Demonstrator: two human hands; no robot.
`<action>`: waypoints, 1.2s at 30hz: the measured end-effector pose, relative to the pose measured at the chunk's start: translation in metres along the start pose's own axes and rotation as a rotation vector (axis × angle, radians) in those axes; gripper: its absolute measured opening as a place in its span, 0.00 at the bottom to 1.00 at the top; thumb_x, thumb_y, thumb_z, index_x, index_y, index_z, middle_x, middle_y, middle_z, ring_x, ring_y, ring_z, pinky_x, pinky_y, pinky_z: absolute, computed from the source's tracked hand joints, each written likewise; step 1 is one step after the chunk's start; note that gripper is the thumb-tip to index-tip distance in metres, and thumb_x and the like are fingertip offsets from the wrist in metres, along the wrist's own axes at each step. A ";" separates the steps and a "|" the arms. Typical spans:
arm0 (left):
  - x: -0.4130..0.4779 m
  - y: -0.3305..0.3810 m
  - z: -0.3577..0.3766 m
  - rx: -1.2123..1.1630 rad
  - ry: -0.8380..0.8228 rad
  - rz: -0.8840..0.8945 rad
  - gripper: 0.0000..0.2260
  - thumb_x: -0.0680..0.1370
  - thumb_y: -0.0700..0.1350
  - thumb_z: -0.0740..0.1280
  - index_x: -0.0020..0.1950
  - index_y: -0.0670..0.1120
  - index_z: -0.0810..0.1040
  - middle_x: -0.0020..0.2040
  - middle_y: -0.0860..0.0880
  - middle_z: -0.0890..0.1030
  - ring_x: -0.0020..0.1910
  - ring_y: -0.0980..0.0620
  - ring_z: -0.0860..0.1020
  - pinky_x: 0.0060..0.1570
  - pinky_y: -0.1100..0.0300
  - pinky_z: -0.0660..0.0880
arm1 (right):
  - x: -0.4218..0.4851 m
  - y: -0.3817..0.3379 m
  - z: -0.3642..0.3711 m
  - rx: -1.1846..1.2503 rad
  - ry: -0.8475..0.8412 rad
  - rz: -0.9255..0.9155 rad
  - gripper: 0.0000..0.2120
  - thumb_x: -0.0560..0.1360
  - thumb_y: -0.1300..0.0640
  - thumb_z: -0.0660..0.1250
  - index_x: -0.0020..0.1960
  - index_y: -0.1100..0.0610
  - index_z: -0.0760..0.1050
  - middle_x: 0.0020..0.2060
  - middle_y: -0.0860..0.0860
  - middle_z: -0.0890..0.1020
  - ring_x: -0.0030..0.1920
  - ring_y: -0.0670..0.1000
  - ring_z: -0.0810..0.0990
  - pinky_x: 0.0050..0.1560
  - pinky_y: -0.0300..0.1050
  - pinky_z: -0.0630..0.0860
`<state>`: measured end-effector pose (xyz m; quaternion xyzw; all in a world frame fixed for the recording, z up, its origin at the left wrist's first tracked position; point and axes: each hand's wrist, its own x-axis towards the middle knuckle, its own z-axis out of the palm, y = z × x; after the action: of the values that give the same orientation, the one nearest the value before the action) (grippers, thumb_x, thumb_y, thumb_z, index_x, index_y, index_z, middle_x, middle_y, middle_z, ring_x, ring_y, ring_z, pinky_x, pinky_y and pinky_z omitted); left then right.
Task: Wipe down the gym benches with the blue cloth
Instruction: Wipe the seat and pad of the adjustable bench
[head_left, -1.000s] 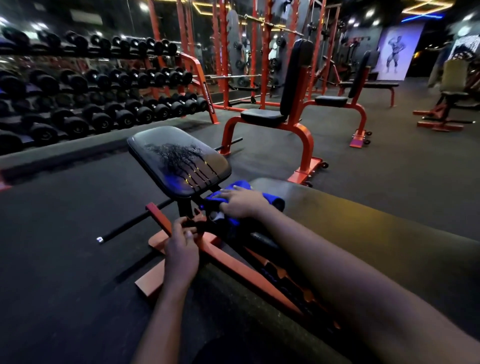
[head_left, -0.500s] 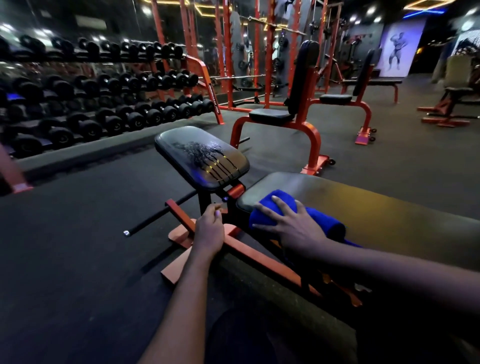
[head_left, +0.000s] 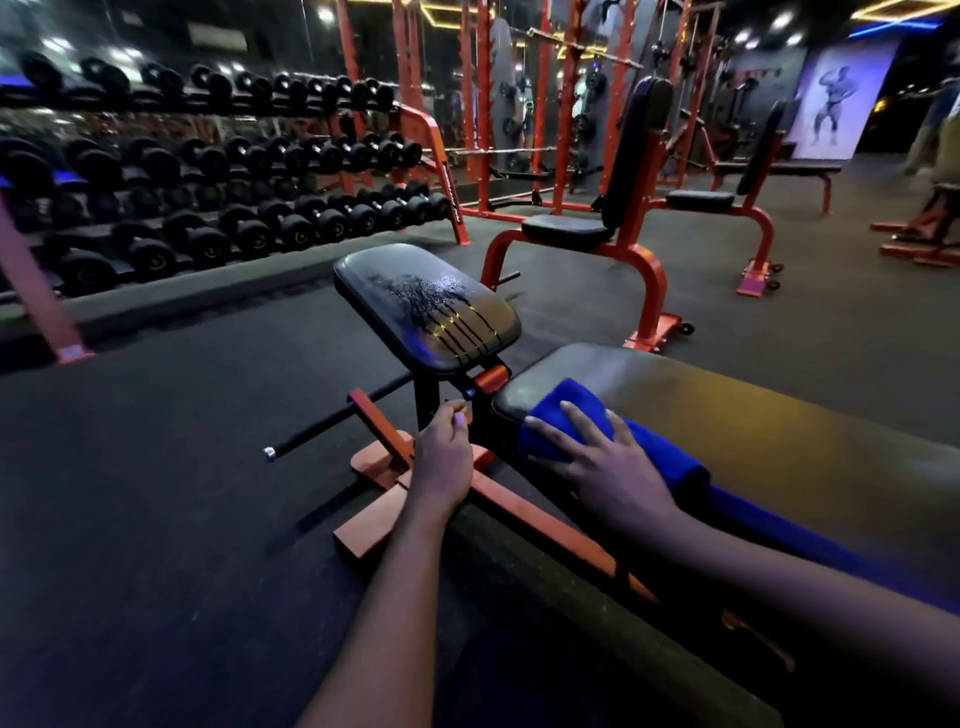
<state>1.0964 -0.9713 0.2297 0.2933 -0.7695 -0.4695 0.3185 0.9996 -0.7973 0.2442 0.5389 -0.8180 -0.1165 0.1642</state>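
Observation:
The blue cloth (head_left: 563, 415) lies bunched on the near end of the long black bench pad (head_left: 753, 415), and its tail trails back along the pad's near edge. My right hand (head_left: 608, 462) presses flat on the cloth with fingers spread. The tilted seat pad (head_left: 426, 306) beyond it carries wet streaks running down its surface. My left hand (head_left: 444, 457) hovers by the black post under the seat, above the orange base frame (head_left: 374, 457). Its fingers curl forward, and whether they hold anything is hidden.
Two more orange-framed benches (head_left: 571, 228) stand behind on the dark rubber floor. A long dumbbell rack (head_left: 234, 197) runs along the left wall, and orange power racks (head_left: 561, 104) stand at the back. A thin black bar (head_left: 332, 421) sticks out left from the base.
My right hand moved the cloth from the gap below the seat up onto the end of the long pad and spread flat. My left hand stayed beside the seat post.

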 end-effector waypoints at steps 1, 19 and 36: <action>0.000 -0.001 -0.001 0.002 -0.009 -0.002 0.15 0.85 0.44 0.54 0.69 0.46 0.72 0.66 0.45 0.76 0.65 0.50 0.73 0.57 0.62 0.66 | -0.009 0.005 -0.001 0.007 -0.033 0.013 0.25 0.82 0.54 0.53 0.76 0.36 0.56 0.79 0.43 0.41 0.79 0.59 0.44 0.72 0.67 0.53; 0.056 0.009 0.055 0.088 -0.173 -0.050 0.15 0.85 0.48 0.52 0.62 0.44 0.75 0.56 0.46 0.75 0.57 0.49 0.72 0.54 0.58 0.66 | -0.056 0.005 0.026 -0.009 0.146 0.230 0.33 0.69 0.58 0.50 0.71 0.38 0.70 0.77 0.46 0.62 0.75 0.59 0.63 0.67 0.63 0.60; 0.010 0.037 0.097 0.323 0.177 0.346 0.11 0.78 0.37 0.61 0.58 0.39 0.79 0.56 0.39 0.79 0.58 0.40 0.73 0.59 0.49 0.68 | -0.097 -0.007 0.030 0.086 0.358 0.702 0.34 0.69 0.51 0.70 0.74 0.39 0.66 0.74 0.48 0.69 0.72 0.56 0.67 0.65 0.59 0.61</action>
<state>1.0100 -0.9130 0.2306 0.2442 -0.8424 -0.2514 0.4092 1.0290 -0.7103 0.1999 0.2448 -0.9150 0.0766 0.3114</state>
